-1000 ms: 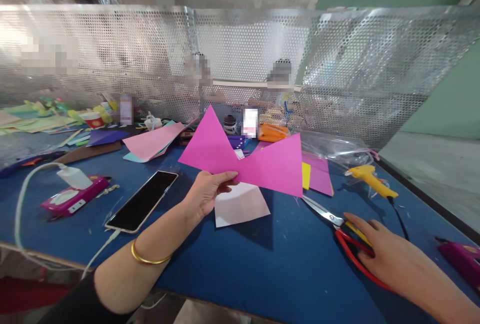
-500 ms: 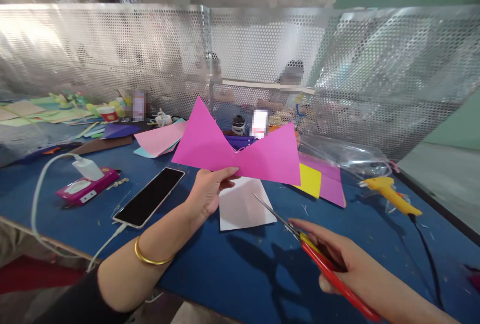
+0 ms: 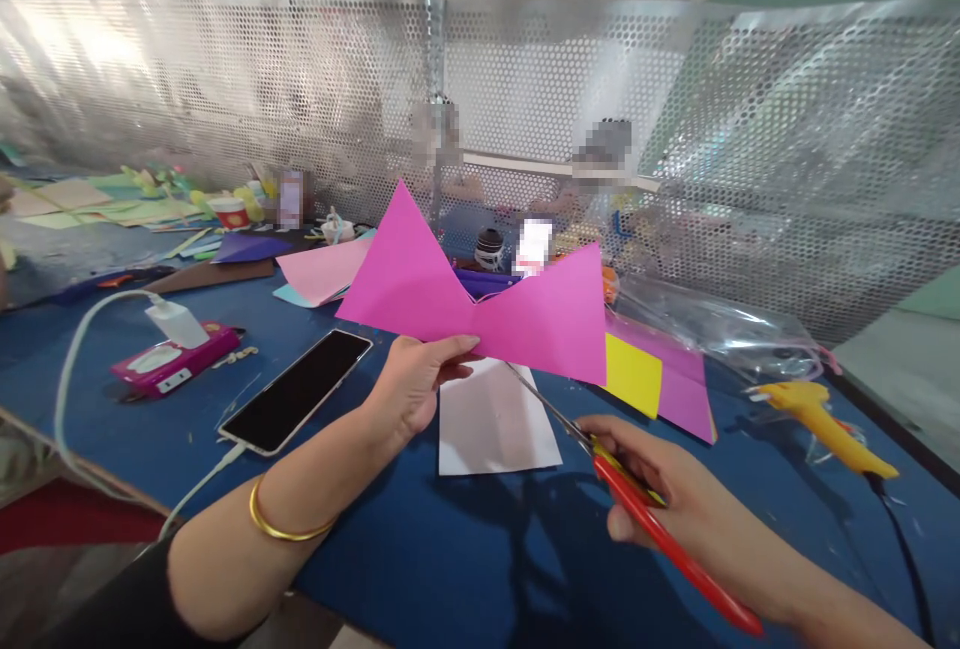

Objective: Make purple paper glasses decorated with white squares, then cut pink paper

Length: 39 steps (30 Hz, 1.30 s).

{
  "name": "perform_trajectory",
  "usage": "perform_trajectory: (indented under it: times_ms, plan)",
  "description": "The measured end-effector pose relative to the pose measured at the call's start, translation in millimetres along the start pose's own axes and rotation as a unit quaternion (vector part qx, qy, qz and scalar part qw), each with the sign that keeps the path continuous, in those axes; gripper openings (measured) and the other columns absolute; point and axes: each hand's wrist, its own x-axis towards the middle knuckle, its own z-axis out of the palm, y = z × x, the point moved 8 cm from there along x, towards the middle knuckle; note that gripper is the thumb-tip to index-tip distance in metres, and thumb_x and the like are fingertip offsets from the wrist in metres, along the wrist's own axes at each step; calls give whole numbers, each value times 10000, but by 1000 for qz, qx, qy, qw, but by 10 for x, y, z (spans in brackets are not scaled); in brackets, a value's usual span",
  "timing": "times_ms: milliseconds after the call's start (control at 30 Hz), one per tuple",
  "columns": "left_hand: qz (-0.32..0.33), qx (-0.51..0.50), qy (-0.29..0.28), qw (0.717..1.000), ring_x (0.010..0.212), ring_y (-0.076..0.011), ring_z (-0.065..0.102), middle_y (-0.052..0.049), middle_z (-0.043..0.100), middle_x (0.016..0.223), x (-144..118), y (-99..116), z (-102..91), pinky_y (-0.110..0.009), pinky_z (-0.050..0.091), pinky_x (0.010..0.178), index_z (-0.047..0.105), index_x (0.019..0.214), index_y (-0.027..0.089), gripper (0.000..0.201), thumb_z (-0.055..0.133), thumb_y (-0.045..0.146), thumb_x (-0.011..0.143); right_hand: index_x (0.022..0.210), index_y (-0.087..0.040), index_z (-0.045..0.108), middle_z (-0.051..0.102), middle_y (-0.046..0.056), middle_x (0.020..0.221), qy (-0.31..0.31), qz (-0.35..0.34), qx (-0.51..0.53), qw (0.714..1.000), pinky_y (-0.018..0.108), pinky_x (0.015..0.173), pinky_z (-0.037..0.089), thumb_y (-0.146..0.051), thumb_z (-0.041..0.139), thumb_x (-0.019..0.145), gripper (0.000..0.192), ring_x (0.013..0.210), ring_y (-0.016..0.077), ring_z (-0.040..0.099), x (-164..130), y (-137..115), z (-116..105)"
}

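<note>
My left hand [image 3: 416, 379] pinches the lower middle edge of a bright pink sheet of paper [image 3: 540, 329], thumb in front. The sheet stands up above the table, with two pointed peaks and a deep V-shaped notch between them. Fingers of my right hand [image 3: 660, 489] wrap round the handles of a pair of scissors [image 3: 637, 499] in red and yellow. Its blades point up and left, looking nearly closed, and their tips reach the sheet's lower edge. Whether they touch the paper I cannot tell. Below lies a white sheet of paper [image 3: 495, 429].
A phone [image 3: 300, 394] on a cable and a magenta power strip [image 3: 176, 359] lie left. Yellow paper [image 3: 636, 379] and a yellow glue gun [image 3: 829, 424] lie right. Behind stands a perforated metal screen [image 3: 525, 79], with people beyond it.
The scissors in my right hand have moved up and left, bringing their tips to the pink sheet's lower edge. My left hand keeps its pinch. The camera view has shifted slightly.
</note>
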Motion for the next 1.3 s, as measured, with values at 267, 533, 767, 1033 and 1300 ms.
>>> perform_trajectory:
  times_ms: [267, 533, 767, 1033, 1300]
  plan:
    - [-18, 8, -14, 1000, 637, -170, 690, -66, 757, 711, -16, -87, 43, -255, 496, 566, 758, 693, 126, 163, 845, 158, 560, 1206, -259, 612, 523, -24, 810, 23, -36, 44, 998, 230, 635, 458, -421, 777, 709, 549, 715, 116, 478, 78, 9, -14]
    - [-37, 15, -43, 998, 646, -172, 694, -67, 769, 732, -21, -217, 104, -234, 497, 560, 772, 689, 138, 136, 842, 162, 576, 1193, -246, 638, 504, -30, 771, -11, -54, 66, 996, 211, 504, 347, -510, 745, 753, 524, 595, 80, 410, 72, 28, 62]
    - [-47, 5, -58, 997, 658, -158, 694, -77, 771, 755, -16, -253, 130, -212, 515, 563, 775, 708, 129, 152, 854, 169, 584, 1218, -224, 628, 505, -19, 776, -22, -64, 54, 996, 224, 478, 317, -578, 714, 758, 586, 569, 78, 418, 69, 3, 72]
    - [-70, 14, -71, 995, 664, -175, 703, -84, 756, 690, -59, -291, 176, -220, 546, 597, 774, 689, 94, 183, 868, 166, 551, 1213, -236, 615, 520, -24, 811, -31, -66, 60, 996, 215, 481, 309, -553, 699, 799, 528, 558, 55, 401, 80, 39, 82]
    - [-58, 21, -69, 996, 710, -193, 708, -92, 767, 715, -52, -309, 164, -236, 550, 632, 788, 739, 106, 235, 880, 206, 546, 1237, -224, 613, 467, -60, 699, -19, -65, 73, 995, 209, 451, 311, -491, 721, 806, 519, 494, 42, 355, 97, 111, 72]
